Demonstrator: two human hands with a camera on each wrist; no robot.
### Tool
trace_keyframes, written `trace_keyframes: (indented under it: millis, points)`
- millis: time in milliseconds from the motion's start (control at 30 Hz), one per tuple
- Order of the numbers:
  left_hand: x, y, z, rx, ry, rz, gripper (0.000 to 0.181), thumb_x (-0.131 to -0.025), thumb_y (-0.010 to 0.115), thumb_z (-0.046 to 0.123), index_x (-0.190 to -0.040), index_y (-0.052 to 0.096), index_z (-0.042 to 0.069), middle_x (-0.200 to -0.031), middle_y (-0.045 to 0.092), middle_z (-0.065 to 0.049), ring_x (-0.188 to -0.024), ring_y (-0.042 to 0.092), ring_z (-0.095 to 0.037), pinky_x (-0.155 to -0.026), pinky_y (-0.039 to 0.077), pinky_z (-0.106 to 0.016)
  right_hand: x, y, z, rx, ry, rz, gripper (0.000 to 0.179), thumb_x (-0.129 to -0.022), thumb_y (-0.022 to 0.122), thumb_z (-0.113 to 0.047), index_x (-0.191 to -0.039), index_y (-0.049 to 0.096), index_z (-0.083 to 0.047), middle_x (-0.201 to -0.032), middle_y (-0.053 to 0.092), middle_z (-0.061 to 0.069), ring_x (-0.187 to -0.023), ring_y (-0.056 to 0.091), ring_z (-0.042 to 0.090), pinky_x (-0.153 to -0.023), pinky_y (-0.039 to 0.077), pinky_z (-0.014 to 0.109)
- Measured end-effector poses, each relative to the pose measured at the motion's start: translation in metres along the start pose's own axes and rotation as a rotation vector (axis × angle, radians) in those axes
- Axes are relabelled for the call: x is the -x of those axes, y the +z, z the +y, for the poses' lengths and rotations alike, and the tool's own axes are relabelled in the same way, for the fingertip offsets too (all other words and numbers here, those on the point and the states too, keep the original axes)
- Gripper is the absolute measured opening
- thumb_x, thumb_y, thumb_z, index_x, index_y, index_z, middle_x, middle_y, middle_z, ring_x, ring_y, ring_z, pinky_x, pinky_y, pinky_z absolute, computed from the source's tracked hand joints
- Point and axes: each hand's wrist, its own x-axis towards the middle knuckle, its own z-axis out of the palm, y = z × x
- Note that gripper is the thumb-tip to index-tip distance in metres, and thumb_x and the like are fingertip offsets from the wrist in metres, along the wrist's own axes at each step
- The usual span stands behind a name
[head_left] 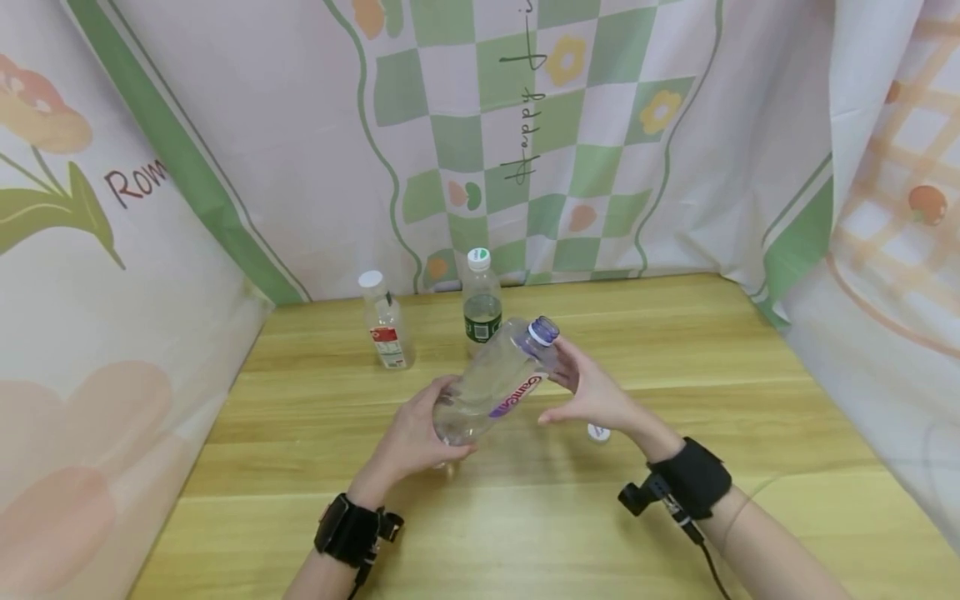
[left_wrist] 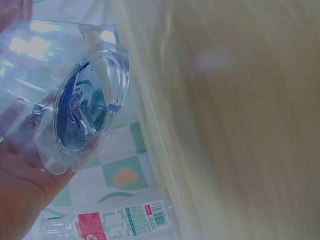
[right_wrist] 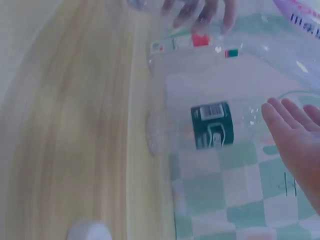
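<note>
A clear plastic bottle (head_left: pixel 487 387) with a purple neck and a red-and-purple label is tilted above the table, its uncapped mouth toward the upper right. My left hand (head_left: pixel 416 429) grips it around the lower end; the moulded base (left_wrist: pixel 82 107) faces the left wrist camera. Close to the bottle's neck is my right hand (head_left: pixel 592 392), thumb apart from the fingers. In the right wrist view its fingers (right_wrist: pixel 285 117) are fairly straight and hold nothing; contact with the neck cannot be told. A white cap (head_left: pixel 598 432) lies on the table beneath the right hand.
Behind the held bottle stand a capped clear bottle with a green label (head_left: pixel 482 304) and, further left, a white-capped bottle with a red-and-white label (head_left: pixel 386 329). The wooden table (head_left: pixel 300 467) is bounded by patterned cloth (head_left: pixel 300 150) at the back and sides.
</note>
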Motion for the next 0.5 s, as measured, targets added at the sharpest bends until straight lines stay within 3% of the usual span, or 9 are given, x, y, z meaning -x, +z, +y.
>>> trace_keyframes:
  millis: [133,267,367,500]
  points:
    - [-0.001,0.001,-0.001,0.007,0.001,0.007,0.097,-0.065,0.1,0.024,-0.147,0.05,0.014,-0.137,0.065,-0.013,-0.122,0.064,-0.035,-0.105,0.053,-0.057,-0.005,0.009,-0.009,-0.064,0.003,0.055,0.109,-0.071,0.082,0.013,-0.157,0.015,0.015,-0.158,0.029,0.041,-0.142,0.036,0.059,-0.11,0.042,0.015]
    - [-0.001,0.002,-0.002,0.012,0.014,0.01,0.097,-0.064,0.1,0.023,-0.147,0.051,0.013,-0.137,0.065,-0.013,-0.122,0.064,-0.035,-0.105,0.053,-0.057,-0.008,0.012,-0.012,-0.118,-0.011,0.113,0.098,-0.075,0.079,0.013,-0.154,0.021,0.017,-0.152,0.035,0.044,-0.132,0.059,0.022,-0.108,0.047,0.018]
    - [-0.001,0.001,-0.001,0.011,0.018,0.008,0.097,-0.064,0.1,0.023,-0.147,0.051,0.014,-0.137,0.065,-0.013,-0.123,0.064,-0.035,-0.106,0.053,-0.057,-0.009,0.012,-0.011,-0.148,-0.036,0.141,0.093,-0.079,0.08,0.01,-0.153,0.024,0.018,-0.149,0.038,0.046,-0.117,0.06,-0.006,-0.105,0.051,0.02]
    - [-0.001,0.001,0.001,0.008,0.012,0.001,0.098,-0.063,0.101,0.024,-0.147,0.051,0.015,-0.138,0.065,-0.013,-0.125,0.063,-0.035,-0.107,0.052,-0.058,-0.009,0.013,-0.012,-0.147,-0.036,0.166,0.088,-0.081,0.079,0.01,-0.151,0.028,0.018,-0.145,0.041,0.047,-0.113,0.064,-0.003,-0.099,0.056,0.022]
